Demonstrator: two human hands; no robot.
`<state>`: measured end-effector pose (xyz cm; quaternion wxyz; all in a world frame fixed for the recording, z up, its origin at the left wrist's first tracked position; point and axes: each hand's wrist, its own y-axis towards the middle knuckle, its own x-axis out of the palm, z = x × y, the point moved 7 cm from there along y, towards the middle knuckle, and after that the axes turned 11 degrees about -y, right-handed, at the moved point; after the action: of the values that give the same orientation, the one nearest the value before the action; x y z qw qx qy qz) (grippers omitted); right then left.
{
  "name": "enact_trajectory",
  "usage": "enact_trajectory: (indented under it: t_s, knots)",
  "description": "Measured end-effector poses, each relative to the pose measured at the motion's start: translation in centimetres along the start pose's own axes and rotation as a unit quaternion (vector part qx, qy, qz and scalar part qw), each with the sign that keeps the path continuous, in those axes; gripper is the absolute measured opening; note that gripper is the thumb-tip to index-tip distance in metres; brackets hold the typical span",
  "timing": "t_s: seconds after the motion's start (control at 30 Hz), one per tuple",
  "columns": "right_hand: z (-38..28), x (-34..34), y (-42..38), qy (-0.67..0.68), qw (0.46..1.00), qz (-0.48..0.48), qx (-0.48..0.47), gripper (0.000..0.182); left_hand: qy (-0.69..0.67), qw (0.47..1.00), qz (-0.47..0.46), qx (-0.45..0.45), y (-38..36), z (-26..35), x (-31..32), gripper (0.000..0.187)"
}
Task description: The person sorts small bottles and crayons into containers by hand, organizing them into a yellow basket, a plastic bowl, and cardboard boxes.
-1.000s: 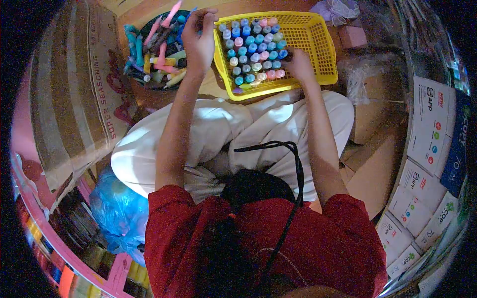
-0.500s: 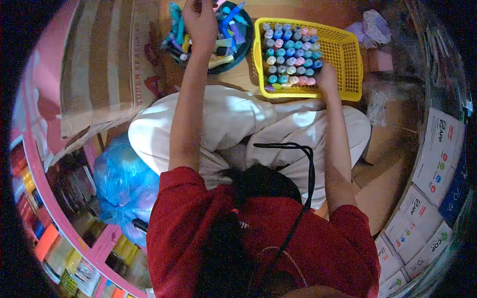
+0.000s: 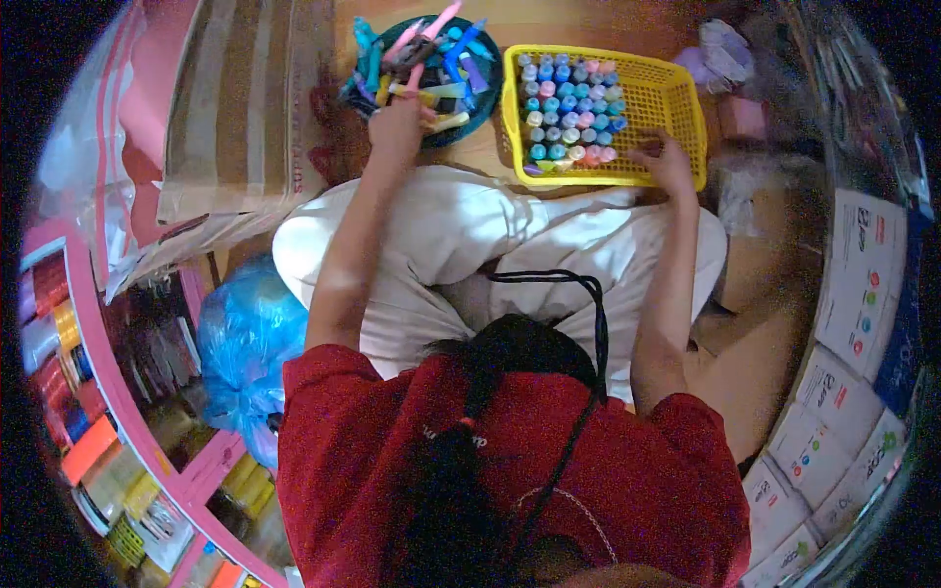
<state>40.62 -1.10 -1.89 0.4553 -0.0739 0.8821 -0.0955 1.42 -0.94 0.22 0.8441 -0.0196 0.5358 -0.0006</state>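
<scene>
My left hand (image 3: 396, 129) is at the near side of a round dark green basket (image 3: 493, 96). The basket holds a jumble of coloured markers or tubes in blue, teal, purple and pink. A pink marker-like stick (image 3: 416, 77) rises right at my left fingertips; blur hides whether they grip it. Over the right part of a yellow plastic basket (image 3: 683, 118) is my right hand (image 3: 670, 169), its fingers apart and nothing visible in them. Left of that hand, rows of capped pen-like tubes (image 3: 569, 105) stand upright, in blue, teal, grey and pink.
A striped cardboard box (image 3: 230, 108) stands at the left, above a blue plastic bag (image 3: 250, 338). Pink shelving (image 3: 186, 480) with coloured goods fills the lower left. White printed cartons (image 3: 851, 284) line the right side. My crossed legs (image 3: 441, 211) lie just below both baskets.
My left hand has come back from the far side of the round basket to its near side. The right hand has drawn away from the standing tubes, slightly rightward, and its fingers have opened.
</scene>
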Motion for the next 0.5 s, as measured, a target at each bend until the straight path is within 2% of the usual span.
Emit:
enact_trajectory:
  t_s: [0.03, 0.2, 0.3, 0.4, 0.5]
  knots:
    - [-0.2, -0.9, -0.6, -0.008, 1.0, 0.018, 0.0, 0.04, -0.014, 0.999, 0.029, 0.019, -0.1, 0.3, -0.3, 0.042]
    - [-0.9, -3.0, -3.9, 0.098, 0.991, 0.087, -0.007, 0.031, 0.07, 0.997, 0.004, 0.032, 0.2, -0.4, 1.5, 0.027]
    - [-1.1, -3.6, -5.2, 0.102, 0.989, 0.105, -0.007, 0.027, -0.033, 0.999, -0.002, 0.041, 0.7, -2.9, 3.4, 0.025]
    - [-1.7, -3.7, -6.2, 0.132, 0.983, 0.129, -0.021, 0.025, -0.164, 0.979, -0.02, 0.117, 0.5, -3.0, 3.1, 0.025]
    - [-3.2, -4.3, -7.8, 0.127, 0.98, 0.149, -0.045, 0.023, -0.178, 0.975, 0.011, 0.132, -1.3, -1.3, 0.3, 0.026]
